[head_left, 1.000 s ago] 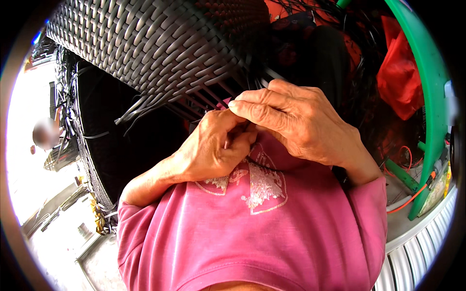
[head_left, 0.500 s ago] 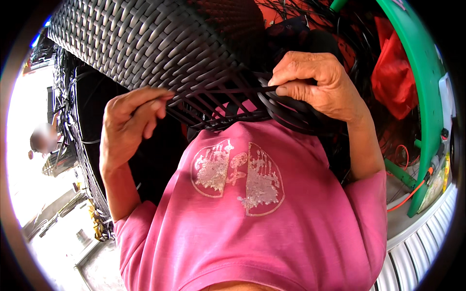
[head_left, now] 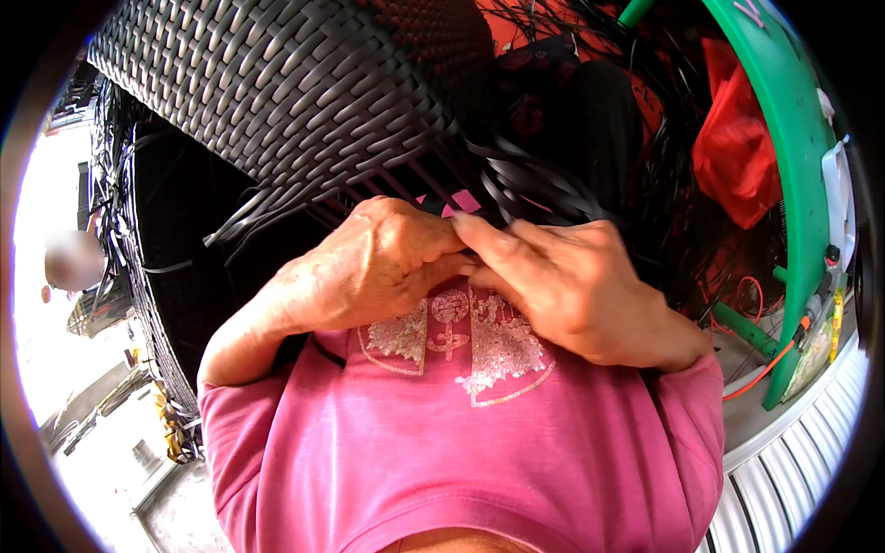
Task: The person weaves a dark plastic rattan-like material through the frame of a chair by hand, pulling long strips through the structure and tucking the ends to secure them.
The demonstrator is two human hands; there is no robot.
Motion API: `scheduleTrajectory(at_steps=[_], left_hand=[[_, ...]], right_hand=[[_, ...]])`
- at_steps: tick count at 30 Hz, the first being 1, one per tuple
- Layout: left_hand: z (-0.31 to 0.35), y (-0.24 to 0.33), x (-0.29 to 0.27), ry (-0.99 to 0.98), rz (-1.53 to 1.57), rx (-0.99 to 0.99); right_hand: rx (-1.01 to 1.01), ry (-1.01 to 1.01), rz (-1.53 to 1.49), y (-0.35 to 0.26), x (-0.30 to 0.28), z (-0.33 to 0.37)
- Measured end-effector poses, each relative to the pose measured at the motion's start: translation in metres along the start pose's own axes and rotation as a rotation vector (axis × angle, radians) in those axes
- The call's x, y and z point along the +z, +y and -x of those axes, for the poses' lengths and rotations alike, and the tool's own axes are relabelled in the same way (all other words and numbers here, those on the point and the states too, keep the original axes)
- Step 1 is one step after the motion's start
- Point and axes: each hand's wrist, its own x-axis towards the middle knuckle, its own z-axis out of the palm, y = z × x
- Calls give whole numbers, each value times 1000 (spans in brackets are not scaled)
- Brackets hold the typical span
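Observation:
A dark grey woven wicker piece (head_left: pixel 277 92) slants across the top left, with bare unwoven strands (head_left: pixel 419 177) along its lower edge. Just below that edge, in front of my pink shirt, both hands meet at the fingertips. My left hand (head_left: pixel 387 253) has its fingers curled in and closed. My right hand (head_left: pixel 576 290) reaches over to it, fingers bent together and slightly smeared by motion. Whatever sits between the fingertips is hidden. Loose flat strip ends (head_left: pixel 241 217) stick out beyond my left wrist, and a looped bundle of black strips (head_left: pixel 539 180) lies behind my right hand.
A green curved frame (head_left: pixel 795 184) runs down the right side, with a red bag (head_left: pixel 737 147) beside it. Black strips lie scattered over a red surface (head_left: pixel 516 23) at the back. Bundled black strands (head_left: pixel 152 267) stand at the left. An orange cord (head_left: pixel 770 380) hangs lower right.
My hands, apart before with a black strip held at the wicker edge, have come together at the middle and lower, in front of the shirt. Strip ends now poke out at left.

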Motion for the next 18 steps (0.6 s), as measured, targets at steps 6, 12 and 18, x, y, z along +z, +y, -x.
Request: scheduleTrajectory(at_steps=[6,12,18], left_hand=[[37,-17,-9,118,-139,-164],[16,-17,22,202,-122,-194],[8,-23,32,267,43,-149]], right_hand=[[30,30,96,38,-32,14],[-113,174,326,4,17,-12],[-34,138,366,-2,23,-15]])
